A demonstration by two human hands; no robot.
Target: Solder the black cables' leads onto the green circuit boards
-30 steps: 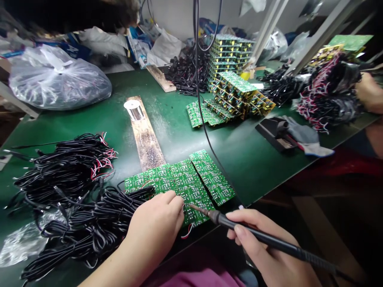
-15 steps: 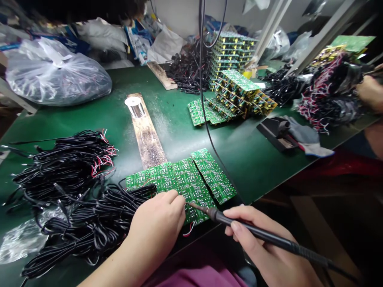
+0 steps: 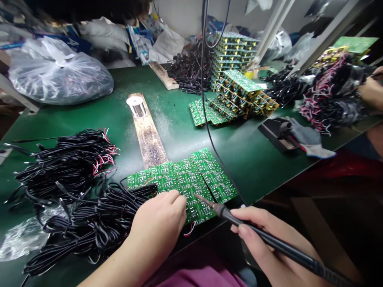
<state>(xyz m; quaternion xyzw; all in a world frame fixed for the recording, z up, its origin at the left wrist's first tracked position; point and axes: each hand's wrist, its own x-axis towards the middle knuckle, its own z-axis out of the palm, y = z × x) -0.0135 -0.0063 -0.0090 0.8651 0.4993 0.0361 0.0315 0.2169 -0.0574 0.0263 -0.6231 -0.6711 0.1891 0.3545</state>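
Observation:
My right hand [image 3: 275,247] grips a black soldering iron [image 3: 257,229] like a pen. The iron's tip points left and hovers over or rests on the green circuit boards [image 3: 199,207]; which one I cannot tell. My left hand [image 3: 163,217] is closed over the left part of these boards, its fingertips hidden beneath it. What it pinches cannot be seen. Short red and white wire ends [image 3: 190,229] stick out just right of that hand. Beside its wrist lie coiled black cables [image 3: 104,223], some reaching onto the boards.
A solder spool [image 3: 136,107] stands on a scorched wooden strip [image 3: 151,139]. More black cables [image 3: 66,163] lie left, near a filled plastic bag [image 3: 60,75]. Stacked boards [image 3: 236,91] stand behind a hanging cord [image 3: 206,111]. At right are a glove [image 3: 308,135] and another person's hand [image 3: 372,91].
The soldering iron's tip has moved away from my left hand, up and to the right, along with my right hand. My left hand stays nearly in place.

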